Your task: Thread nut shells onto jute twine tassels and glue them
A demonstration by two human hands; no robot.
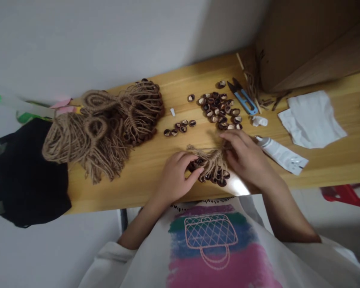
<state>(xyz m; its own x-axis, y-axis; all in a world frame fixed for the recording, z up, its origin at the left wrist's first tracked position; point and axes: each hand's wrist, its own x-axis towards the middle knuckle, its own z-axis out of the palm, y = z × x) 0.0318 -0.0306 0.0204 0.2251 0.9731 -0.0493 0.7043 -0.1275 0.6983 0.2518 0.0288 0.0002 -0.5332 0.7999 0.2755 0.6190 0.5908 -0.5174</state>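
A small bundle of jute twine (pixel 214 163) lies near the table's front edge, its cords spread toward dark brown nut shells (pixel 220 180) at their ends. My left hand (pixel 174 178) is closed on the bundle's left side, thumb and fingers round a few shells. At the bundle's upper right end, my right hand (pixel 248 160) has its fingers curled over the gathered twine; its grip is partly hidden. Beyond the hands lies a heap of loose halved shells (pixel 217 107), with a smaller group (pixel 180 127) to its left.
Finished-looking twine bundles (pixel 108 124) are piled at the left beside a black cloth bag (pixel 33 180). Blue thread snips (pixel 244 100), a white tube (pixel 283 155), a white cap (pixel 172 112) and white cloths (pixel 313 120) lie about. A cardboard box (pixel 306 44) stands back right.
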